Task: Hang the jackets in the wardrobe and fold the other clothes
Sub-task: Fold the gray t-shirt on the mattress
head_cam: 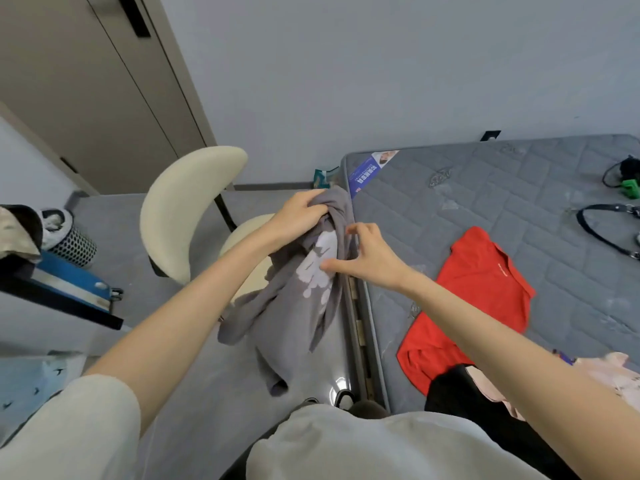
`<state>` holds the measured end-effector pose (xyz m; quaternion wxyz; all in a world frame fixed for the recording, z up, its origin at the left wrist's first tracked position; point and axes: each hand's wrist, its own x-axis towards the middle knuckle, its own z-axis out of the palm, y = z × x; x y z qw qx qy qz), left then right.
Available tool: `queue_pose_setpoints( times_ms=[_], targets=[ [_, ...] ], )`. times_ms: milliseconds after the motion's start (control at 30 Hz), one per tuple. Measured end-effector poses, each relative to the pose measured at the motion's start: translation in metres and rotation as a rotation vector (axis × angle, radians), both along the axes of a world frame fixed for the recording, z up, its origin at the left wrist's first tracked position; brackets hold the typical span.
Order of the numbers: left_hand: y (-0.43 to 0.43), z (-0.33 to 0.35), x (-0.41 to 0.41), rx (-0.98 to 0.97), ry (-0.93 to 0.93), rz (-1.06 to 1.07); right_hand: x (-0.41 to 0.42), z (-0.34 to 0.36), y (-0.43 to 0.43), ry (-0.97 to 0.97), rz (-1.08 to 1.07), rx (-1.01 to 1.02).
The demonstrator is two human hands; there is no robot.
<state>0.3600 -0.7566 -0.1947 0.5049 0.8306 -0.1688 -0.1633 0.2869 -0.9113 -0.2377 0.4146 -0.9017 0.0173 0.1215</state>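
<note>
From my end the shirt [301, 289] reads mid grey with a blotchy white print down the front. The tee [485, 289] is flat bright red. The mattress [519, 188] is grey, quilted in a brick pattern, with a blue label [363, 174] at one corner. The chair [180, 209] is cream, the door [86, 98] taupe, the wall [346, 64] pale grey. The bin [74, 245] is dark with pale dots, the folder [69, 278] blue, the strap [602, 233] black. There's also a black cloth [460, 393] and a pink cloth [616, 372].

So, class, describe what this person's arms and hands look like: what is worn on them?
The left hand and right hand are bare: no gloves, rings or watch show. Both forearms are uncovered. The left arm wears a loose, short cream sleeve; the right sleeve is out of view.
</note>
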Motion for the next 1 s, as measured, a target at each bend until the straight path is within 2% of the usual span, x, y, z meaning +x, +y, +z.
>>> queue_pose_setpoints(
  times_ms=[100, 167, 233, 333, 467, 533, 700, 900, 967, 1000],
  targets=[
    [0.012, 0.014, 0.009, -0.027, -0.015, 0.038, 0.009, 0.005, 0.010, -0.153, 0.033, 0.083],
    [0.026, 0.017, 0.018, -0.026, -0.064, 0.140, 0.017, 0.012, 0.008, -0.210, 0.047, 0.099],
    [0.042, 0.020, 0.026, 0.028, -0.132, 0.228, 0.027, 0.021, 0.004, -0.257, 0.018, 0.101],
    [0.062, 0.019, 0.031, 0.116, -0.177, 0.246, 0.047, 0.035, -0.002, -0.318, -0.065, 0.111],
    [0.079, 0.012, 0.029, 0.487, -0.398, 0.232, 0.066, 0.060, -0.005, -0.484, -0.125, 0.114],
    [0.084, 0.011, 0.027, 0.559, -0.470, 0.220, 0.069, 0.068, -0.005, -0.516, -0.129, 0.160],
    [0.095, 0.012, 0.039, 0.555, -0.503, 0.221, 0.077, 0.081, -0.012, -0.508, -0.117, 0.151],
    [0.099, -0.001, 0.052, 0.274, -0.268, 0.096, 0.081, 0.089, -0.040, -0.547, -0.145, -0.065],
    [0.104, -0.001, 0.053, 0.315, -0.283, -0.015, 0.079, 0.091, -0.052, -0.500, -0.151, -0.154],
    [0.106, -0.002, 0.053, 0.398, -0.326, -0.081, 0.078, 0.090, -0.056, -0.457, -0.150, -0.204]
  ],
)
